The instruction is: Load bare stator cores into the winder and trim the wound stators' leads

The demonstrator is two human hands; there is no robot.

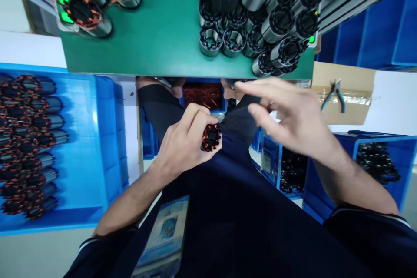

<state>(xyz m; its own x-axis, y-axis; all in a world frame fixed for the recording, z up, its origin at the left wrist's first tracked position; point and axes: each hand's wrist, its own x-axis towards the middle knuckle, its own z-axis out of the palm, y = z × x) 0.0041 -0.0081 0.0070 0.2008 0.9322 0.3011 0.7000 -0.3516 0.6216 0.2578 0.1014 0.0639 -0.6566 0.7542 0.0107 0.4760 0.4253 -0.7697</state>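
Observation:
In my left hand (182, 141) is a motor stator (211, 137) with copper windings, its wound end facing up above my lap. The fingers wrap round its side and hide most of its body. My right hand (289, 115) hovers to the right, apart from the stator, with thumb and fingers spread and nothing between them. Ahead of it, on the green table (156, 47), stand several unwound stator cores (234, 39) with black end pieces, some stacked on others.
Wound stators (86, 15) stand at the table's back left. A blue crate (97, 139) at left holds rows more. Pliers (334, 95) lie on cardboard (358, 78) at right. Blue bins (358, 139) hold black parts. Below the table, a blue box (203, 95) contains copper-coloured scraps.

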